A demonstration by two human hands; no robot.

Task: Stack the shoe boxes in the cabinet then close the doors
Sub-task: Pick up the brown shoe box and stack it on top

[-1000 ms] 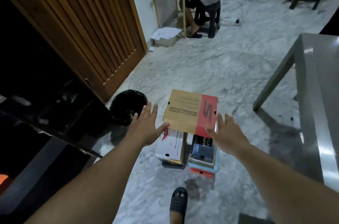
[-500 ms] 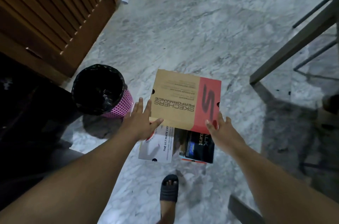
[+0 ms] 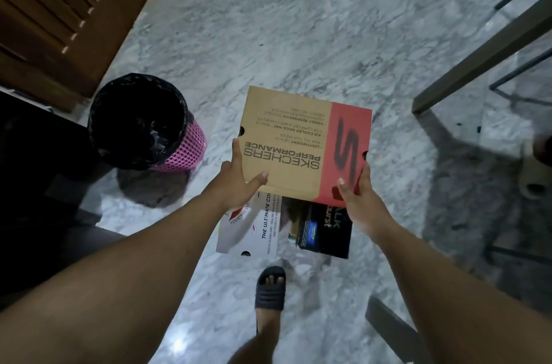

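Both hands clasp the near corners of the tan-and-red shoe box (image 3: 304,145) at frame centre — left hand (image 3: 236,181) with thumb over the lid, right hand (image 3: 358,199) with thumb on the red band, fingers curled beneath — seemingly to lift it level off the white box (image 3: 254,226) and black box (image 3: 324,229) on the marble floor (image 3: 298,35). The louvred cabinet door (image 3: 59,5) stands open, upper left.

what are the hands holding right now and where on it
Both hold the tan and red cardboard shoe box by its near corners: left hand at the tan corner, right hand at the red, thumbs on the lid.
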